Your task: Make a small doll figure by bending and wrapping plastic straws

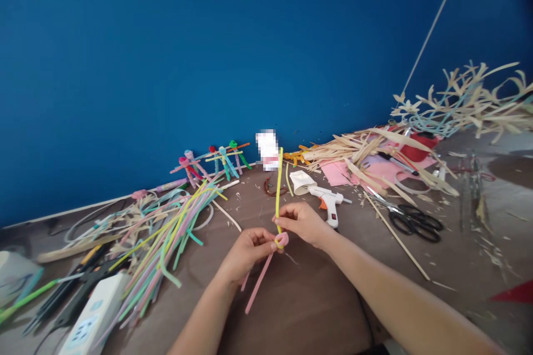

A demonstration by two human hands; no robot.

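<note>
My left hand (246, 252) is closed in a pinch on a pink pipe cleaner (259, 283), whose top is curled into a small loop and whose two ends hang down toward me. My right hand (303, 223) is closed on a yellow pipe cleaner (278, 188) that stands upright and passes through the pink loop. Both hands meet above the brown table (308, 299), near its middle.
A pile of coloured pipe cleaners (166, 238) lies at left, with small pipe-cleaner figures (216, 163) by the blue wall. A white glue gun (327, 199), black scissors (412, 221), pink paper and dried leaf strips (375, 150) lie at right. A white box (94, 316) and dark tools sit bottom left.
</note>
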